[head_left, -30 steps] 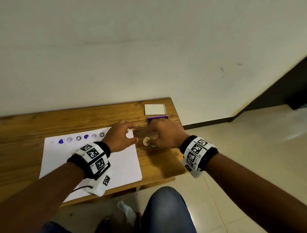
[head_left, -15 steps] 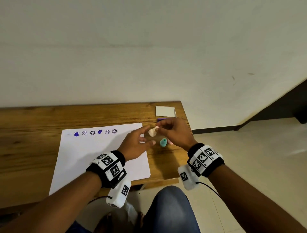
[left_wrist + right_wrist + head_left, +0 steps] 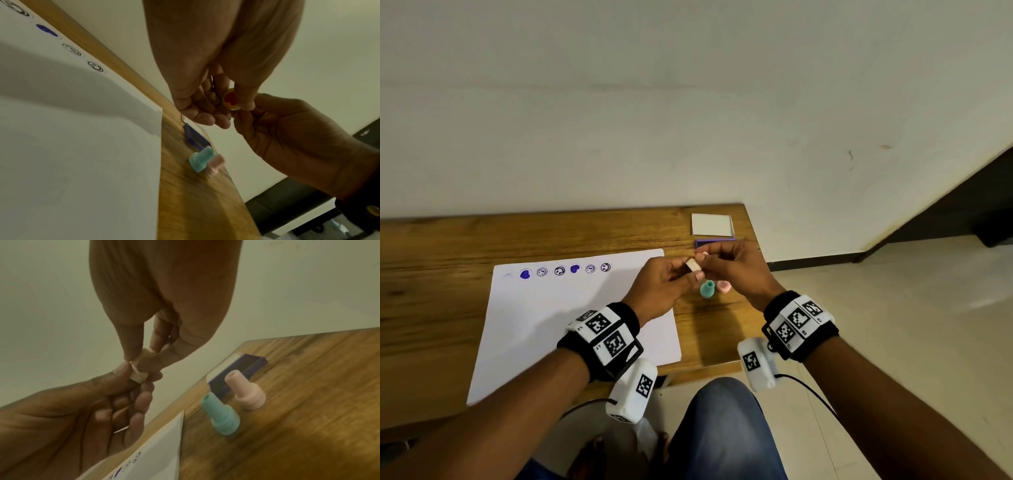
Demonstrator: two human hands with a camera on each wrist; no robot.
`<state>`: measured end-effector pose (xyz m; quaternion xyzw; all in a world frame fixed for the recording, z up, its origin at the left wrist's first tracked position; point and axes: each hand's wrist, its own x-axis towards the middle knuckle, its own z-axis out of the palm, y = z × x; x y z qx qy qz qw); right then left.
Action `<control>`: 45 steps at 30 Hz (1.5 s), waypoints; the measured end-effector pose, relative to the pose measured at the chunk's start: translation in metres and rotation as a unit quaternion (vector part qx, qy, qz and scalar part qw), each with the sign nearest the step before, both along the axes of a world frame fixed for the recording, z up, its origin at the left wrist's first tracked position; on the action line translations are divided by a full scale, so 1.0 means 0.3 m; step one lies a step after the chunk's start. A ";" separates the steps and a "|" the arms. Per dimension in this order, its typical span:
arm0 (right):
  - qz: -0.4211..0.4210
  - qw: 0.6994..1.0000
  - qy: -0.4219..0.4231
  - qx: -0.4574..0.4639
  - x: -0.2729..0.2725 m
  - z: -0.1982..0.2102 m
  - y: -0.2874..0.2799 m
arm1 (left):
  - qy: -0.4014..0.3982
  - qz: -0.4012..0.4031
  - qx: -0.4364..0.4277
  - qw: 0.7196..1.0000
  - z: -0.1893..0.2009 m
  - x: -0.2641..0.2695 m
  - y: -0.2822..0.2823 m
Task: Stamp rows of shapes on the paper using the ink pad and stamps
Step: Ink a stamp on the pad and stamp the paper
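A small cream stamp (image 3: 692,265) is held above the table's right end, pinched from both sides. My left hand (image 3: 693,275) pinches its wide base and my right hand (image 3: 702,260) pinches its narrow stem. In the left wrist view the stamp's round face (image 3: 231,101) shows a red heart. The white paper (image 3: 571,325) carries one row of blue prints along its far edge. A teal stamp (image 3: 707,289) and a pink stamp (image 3: 723,287) stand upright beside the paper. The purple ink pad (image 3: 714,242) lies open just beyond my hands.
The ink pad's white lid (image 3: 712,224) lies at the table's far right corner. The wooden table (image 3: 448,260) ends close to the right of the stamps, with tiled floor beyond. A wall runs along the table's far edge. My knee sits below the front edge.
Both hands have risen from the table beside the standing stamps. The cream stamp came up with them and is now pinched between both hands.
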<state>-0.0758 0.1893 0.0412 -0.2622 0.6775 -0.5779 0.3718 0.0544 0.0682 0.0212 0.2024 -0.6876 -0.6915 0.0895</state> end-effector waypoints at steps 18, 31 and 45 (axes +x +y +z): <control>-0.141 0.989 -0.034 -0.041 -0.110 -0.008 0.093 | -0.068 0.003 -0.148 0.987 0.004 0.006 -0.037; -0.163 0.986 0.023 -0.009 -0.135 -0.092 0.127 | -0.121 -0.033 -0.363 0.923 -0.129 -0.069 0.004; -0.160 0.981 0.107 0.031 -0.203 -0.096 0.115 | -0.243 -0.082 -0.436 0.863 -0.137 -0.088 -0.031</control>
